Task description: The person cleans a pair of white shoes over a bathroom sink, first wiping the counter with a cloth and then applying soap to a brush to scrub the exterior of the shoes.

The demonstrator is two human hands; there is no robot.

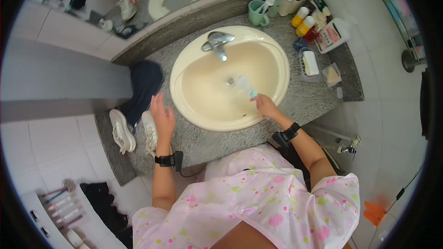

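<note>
My right hand (266,106) is over the near right part of the cream oval sink (184,103), its fingers closed on the pale-blue end of a clear whitish piece (244,85). That piece points into the bowl near the drain (230,81); it is blurred, and I cannot tell its kind. My left hand (163,117) is raised left of the sink with fingers stretched out and nothing in it. Just beside it is one white shoe (149,131), partly covered by the hand. The other white shoe (122,131) lies farther left on the counter.
A chrome faucet (218,44) stands at the sink's back. Dark folded cloth (146,85) lies behind the shoes on the grey stone counter (194,143). At the right are a green mug (257,14), yellow bottles (303,22), a white jug (333,35) and a soap box (310,64).
</note>
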